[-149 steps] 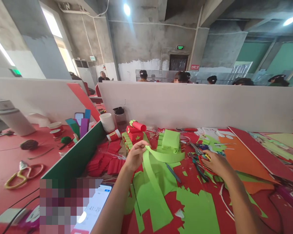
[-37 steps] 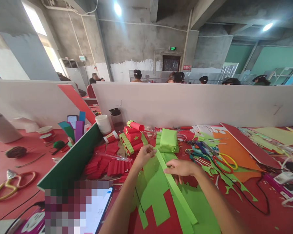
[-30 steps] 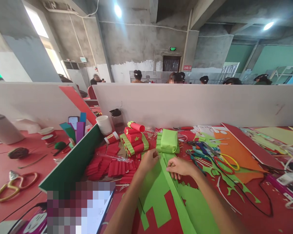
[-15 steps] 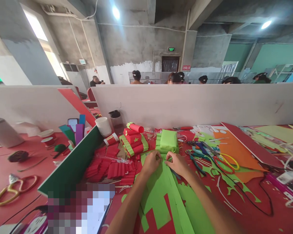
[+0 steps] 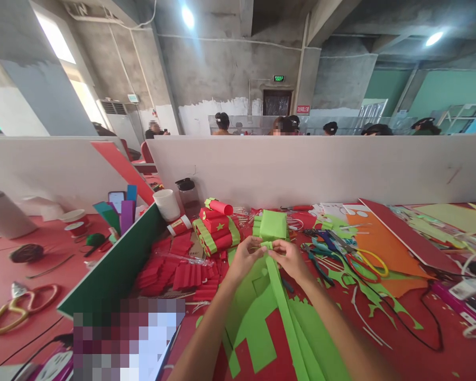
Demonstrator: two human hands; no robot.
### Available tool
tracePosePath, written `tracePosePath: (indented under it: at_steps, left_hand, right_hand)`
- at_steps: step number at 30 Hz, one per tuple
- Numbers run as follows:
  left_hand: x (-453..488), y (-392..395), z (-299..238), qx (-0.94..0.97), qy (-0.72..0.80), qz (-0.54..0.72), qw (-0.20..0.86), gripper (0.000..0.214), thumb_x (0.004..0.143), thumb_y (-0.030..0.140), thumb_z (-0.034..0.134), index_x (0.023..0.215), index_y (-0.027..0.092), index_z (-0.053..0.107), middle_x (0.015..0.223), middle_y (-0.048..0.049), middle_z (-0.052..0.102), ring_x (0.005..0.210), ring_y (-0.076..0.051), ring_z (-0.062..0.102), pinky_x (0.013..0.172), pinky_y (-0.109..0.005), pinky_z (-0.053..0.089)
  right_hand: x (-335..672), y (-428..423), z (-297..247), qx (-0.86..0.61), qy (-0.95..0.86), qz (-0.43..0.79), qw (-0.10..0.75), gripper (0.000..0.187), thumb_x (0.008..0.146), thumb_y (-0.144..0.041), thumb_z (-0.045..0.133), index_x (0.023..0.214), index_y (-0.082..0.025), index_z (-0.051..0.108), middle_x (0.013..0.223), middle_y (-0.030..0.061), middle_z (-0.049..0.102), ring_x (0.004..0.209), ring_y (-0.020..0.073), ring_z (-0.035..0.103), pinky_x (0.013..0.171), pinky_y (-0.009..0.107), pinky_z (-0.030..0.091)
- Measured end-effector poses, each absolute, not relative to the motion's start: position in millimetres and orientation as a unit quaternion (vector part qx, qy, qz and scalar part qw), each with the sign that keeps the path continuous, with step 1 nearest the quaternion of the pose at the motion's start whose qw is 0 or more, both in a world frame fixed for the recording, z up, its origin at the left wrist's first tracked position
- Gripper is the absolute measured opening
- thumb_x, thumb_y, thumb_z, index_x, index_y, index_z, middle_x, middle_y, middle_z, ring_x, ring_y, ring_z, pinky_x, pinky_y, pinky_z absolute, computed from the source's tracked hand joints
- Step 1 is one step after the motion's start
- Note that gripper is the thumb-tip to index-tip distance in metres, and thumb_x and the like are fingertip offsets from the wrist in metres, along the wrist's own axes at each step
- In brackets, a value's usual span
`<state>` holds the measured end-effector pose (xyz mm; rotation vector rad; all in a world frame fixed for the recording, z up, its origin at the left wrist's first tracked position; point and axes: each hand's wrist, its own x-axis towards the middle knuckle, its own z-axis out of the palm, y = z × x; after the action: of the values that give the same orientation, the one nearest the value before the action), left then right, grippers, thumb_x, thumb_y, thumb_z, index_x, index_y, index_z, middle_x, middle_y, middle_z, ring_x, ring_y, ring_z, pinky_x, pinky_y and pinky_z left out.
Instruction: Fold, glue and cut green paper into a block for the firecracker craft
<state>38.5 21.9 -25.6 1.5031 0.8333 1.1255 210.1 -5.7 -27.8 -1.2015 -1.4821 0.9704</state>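
Observation:
Both hands pinch the far end of a long green paper strip (image 5: 280, 288), which runs back toward me over the cut green sheets. My left hand (image 5: 246, 256) is closed on the strip's left side, fingertips at its end. From the right, my right hand (image 5: 287, 256) grips the same end with thumb and fingers. Just beyond my fingers stands a green paper block (image 5: 273, 225) on green rolls. To its left is a red and green paper model tank (image 5: 216, 227) with a star. A green sheet (image 5: 257, 333) with cut-outs lies beneath my forearms.
Scissors (image 5: 371, 264) and pliers (image 5: 319, 264) lie to the right among green scraps. Folded red paper pieces (image 5: 188, 275) lie left, beside a green board (image 5: 115, 264). White cups (image 5: 166, 205) stand behind. A white partition (image 5: 301, 169) borders the far side.
My hands have lifted slightly and drawn closer together, raising the strip's far end off the sheets. The strip now stands out as a narrow folded band. The view has shifted slightly.

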Motion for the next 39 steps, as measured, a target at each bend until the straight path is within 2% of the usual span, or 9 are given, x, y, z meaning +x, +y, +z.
tracePosePath:
  at_steps: [5, 12, 18, 21, 25, 29, 32, 35, 39]
  left_hand:
    - [40, 18, -21, 0.636, 0.362, 0.461, 0.502, 0.039, 0.073, 0.05, 0.074, 0.076, 0.015, 0.058, 0.068, 0.0003, 0.059, 0.063, -0.012, 0.053, 0.06, -0.023, 0.041]
    - [40, 13, -14, 0.621, 0.372, 0.476, 0.5, 0.039, 0.07, 0.048, 0.078, 0.081, 0.015, 0.061, 0.07, -0.0012, 0.063, 0.065, -0.014, 0.057, 0.06, -0.023, 0.044]
    - [42, 14, -17, 0.612, 0.361, 0.485, 0.509, 0.041, 0.072, 0.05, 0.076, 0.086, 0.015, 0.06, 0.076, -0.0016, 0.064, 0.069, -0.014, 0.059, 0.063, -0.023, 0.046]
    - [42, 13, -17, 0.64, 0.348, 0.434, 0.531, 0.044, 0.074, 0.054, 0.073, 0.088, 0.015, 0.062, 0.081, -0.0027, 0.064, 0.066, -0.012, 0.057, 0.059, -0.023, 0.045]
    - [42, 4, -15, 0.691, 0.289, 0.293, 0.594, 0.044, 0.082, 0.059, 0.064, 0.075, 0.015, 0.064, 0.069, -0.0035, 0.065, 0.059, -0.013, 0.055, 0.055, -0.024, 0.045]
    - [43, -5, -11, 0.645, 0.238, 0.238, 0.686, 0.044, 0.083, 0.059, 0.063, 0.084, 0.016, 0.068, 0.08, -0.0097, 0.073, 0.074, -0.023, 0.068, 0.069, -0.034, 0.054]
    - [41, -7, -8, 0.609, 0.235, 0.236, 0.72, 0.045, 0.084, 0.059, 0.063, 0.093, 0.015, 0.067, 0.088, -0.0122, 0.074, 0.075, -0.023, 0.069, 0.07, -0.034, 0.056]
    - [39, -5, -6, 0.619, 0.234, 0.238, 0.711, 0.044, 0.086, 0.058, 0.06, 0.096, 0.015, 0.066, 0.09, -0.0117, 0.073, 0.069, -0.019, 0.067, 0.068, -0.032, 0.055]
    - [41, -4, -5, 0.679, 0.244, 0.249, 0.647, 0.042, 0.088, 0.059, 0.056, 0.086, 0.017, 0.062, 0.087, -0.0086, 0.073, 0.06, -0.016, 0.063, 0.062, -0.029, 0.052]
  right_hand:
    - [204, -9, -25, -0.474, -0.57, 0.437, 0.51, 0.031, 0.074, -0.045, 0.072, 0.087, -0.018, 0.062, 0.074, 0.0014, 0.065, 0.063, 0.0148, 0.057, 0.051, 0.023, 0.045]
    - [204, -9, -24, -0.472, -0.568, 0.446, 0.506, 0.03, 0.073, -0.04, 0.074, 0.088, -0.018, 0.06, 0.069, -0.0018, 0.062, 0.059, 0.0131, 0.055, 0.054, 0.024, 0.044]
    - [206, -8, -26, -0.47, -0.561, 0.439, 0.521, 0.03, 0.071, -0.04, 0.075, 0.087, -0.017, 0.064, 0.079, 0.0036, 0.069, 0.07, 0.0173, 0.062, 0.06, 0.026, 0.048]
    - [208, -5, -25, -0.475, -0.528, 0.428, 0.559, 0.033, 0.068, -0.042, 0.078, 0.086, -0.017, 0.064, 0.077, 0.0043, 0.069, 0.068, 0.018, 0.062, 0.058, 0.026, 0.048]
    - [218, -1, -20, -0.478, -0.461, 0.397, 0.634, 0.036, 0.067, -0.045, 0.078, 0.086, -0.018, 0.063, 0.074, 0.003, 0.067, 0.06, 0.015, 0.058, 0.054, 0.027, 0.048]
    - [230, 2, -14, -0.469, -0.405, 0.377, 0.688, 0.035, 0.066, -0.045, 0.079, 0.084, -0.02, 0.062, 0.075, 0.0009, 0.067, 0.057, 0.0129, 0.056, 0.054, 0.027, 0.049]
    - [240, 3, -12, -0.47, -0.382, 0.364, 0.707, 0.036, 0.064, -0.045, 0.08, 0.079, -0.02, 0.059, 0.073, -0.0005, 0.065, 0.057, 0.0126, 0.056, 0.053, 0.027, 0.05]
    - [246, 5, -12, -0.469, -0.367, 0.363, 0.717, 0.036, 0.063, -0.043, 0.082, 0.08, -0.02, 0.058, 0.072, -0.0009, 0.064, 0.057, 0.0121, 0.056, 0.052, 0.025, 0.05]
    - [249, 6, -14, -0.469, -0.361, 0.361, 0.72, 0.036, 0.063, -0.043, 0.082, 0.08, -0.02, 0.058, 0.073, -0.0004, 0.064, 0.058, 0.0121, 0.056, 0.053, 0.025, 0.051]
